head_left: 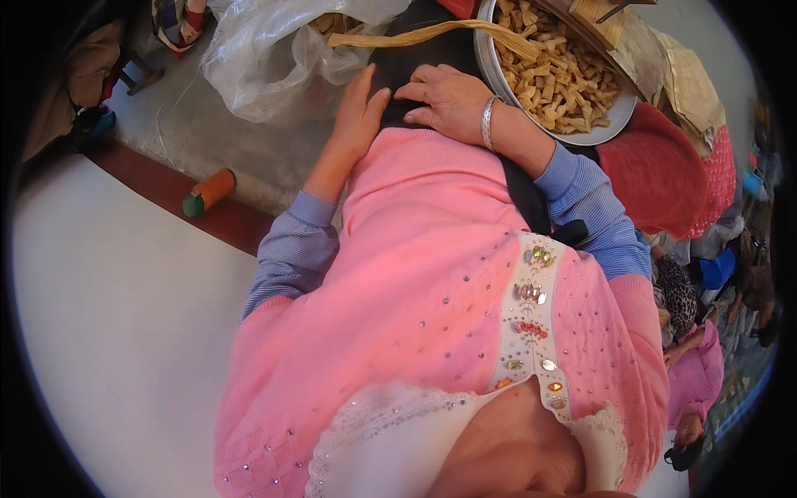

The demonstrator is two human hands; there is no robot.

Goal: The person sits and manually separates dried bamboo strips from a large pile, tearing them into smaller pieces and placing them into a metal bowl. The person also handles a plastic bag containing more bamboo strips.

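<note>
My left hand [359,118] rests on the black cloth over my lap, its thumb apart from its fingers and nothing in it. Wearing a silver bangle, my right hand [451,103] lies on the same cloth with fingers spread and holds nothing. Beyond both hands, a long straw-coloured dried strip [423,31] stretches from a clear plastic bag [261,62] to a round metal basin [598,134]. Many small knotted pieces [554,75] of similar colour fill the basin, at the upper right. More straw-coloured material shows inside the bag's opening.
Beside the basin are a wooden board [594,22], a red cushion [654,171] and a crumpled tan sheet [691,87]. An orange and green cylinder [210,193] lies on the left near a dark red floor band. Another person in pink [694,373] is at the lower right.
</note>
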